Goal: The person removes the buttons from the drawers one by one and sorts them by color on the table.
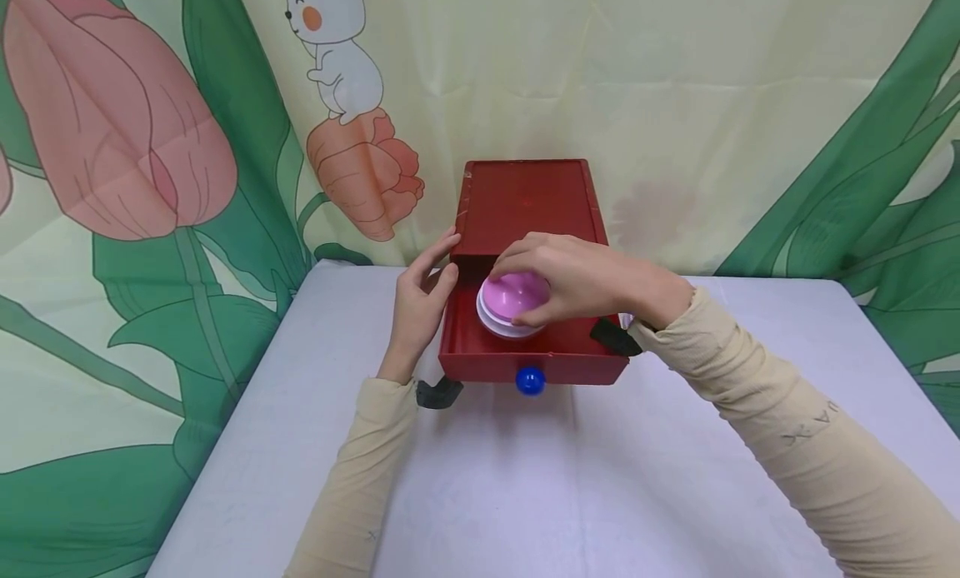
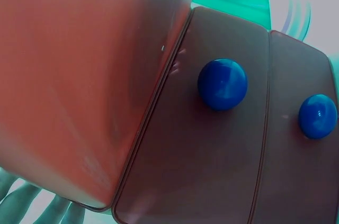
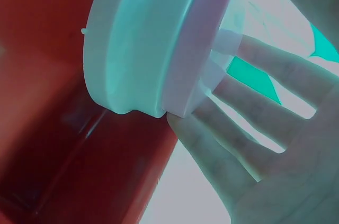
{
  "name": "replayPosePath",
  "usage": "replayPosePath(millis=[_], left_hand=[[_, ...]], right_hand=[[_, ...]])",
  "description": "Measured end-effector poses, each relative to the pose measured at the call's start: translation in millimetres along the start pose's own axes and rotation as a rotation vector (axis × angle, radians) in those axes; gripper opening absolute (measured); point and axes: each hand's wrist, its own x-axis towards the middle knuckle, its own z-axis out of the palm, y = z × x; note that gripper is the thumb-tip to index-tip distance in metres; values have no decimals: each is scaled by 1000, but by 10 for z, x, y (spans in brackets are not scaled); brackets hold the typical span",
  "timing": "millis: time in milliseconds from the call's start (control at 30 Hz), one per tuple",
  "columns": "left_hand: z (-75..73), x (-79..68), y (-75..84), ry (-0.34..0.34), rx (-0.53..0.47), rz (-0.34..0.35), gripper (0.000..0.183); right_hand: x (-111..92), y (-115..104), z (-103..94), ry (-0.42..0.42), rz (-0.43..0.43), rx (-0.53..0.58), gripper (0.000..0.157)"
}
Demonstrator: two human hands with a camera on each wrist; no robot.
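Note:
A red cabinet (image 1: pixel 528 207) stands on the table with its top drawer (image 1: pixel 480 366) pulled out. Inside that drawer sits a round stack, a glossy pink bowl (image 1: pixel 517 293) over a white one (image 1: pixel 495 322). My right hand (image 1: pixel 573 274) reaches in from the right and grips the pink bowl, thumb on the near rim and fingers on the far one. In the right wrist view its fingertips press along the pink edge (image 3: pixel 193 49). My left hand (image 1: pixel 417 307) is at the cabinet's left side, fingers extended and fingertips right at its front corner.
A blue knob (image 1: pixel 530 381) marks the open drawer's front. The left wrist view shows two drawer fronts, each with a blue knob (image 2: pixel 318 116). A white cloth covers the table (image 1: pixel 502 486). Behind hangs a printed curtain (image 1: pixel 675 145) with flowers and a rabbit.

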Motion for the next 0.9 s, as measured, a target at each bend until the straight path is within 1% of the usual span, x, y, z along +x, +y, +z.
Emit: replayPosePath(millis=[133, 200, 500, 733, 900], left_hand=[[15, -29, 163, -1, 18, -19, 42], [18, -32, 178, 0, 24, -23, 43], [23, -34, 167, 8, 31, -10, 42], [24, -35, 160, 12, 24, 11, 41], [33, -30, 143, 15, -2, 15, 40]], right_hand=[[-52, 8, -19, 19, 0, 3, 49], [-76, 17, -26, 30, -4, 4, 49], [-199, 51, -65, 74, -1, -1, 51], [-316, 69, -114, 113, 9, 18, 47], [-401, 86, -125, 150, 9, 33, 45]])
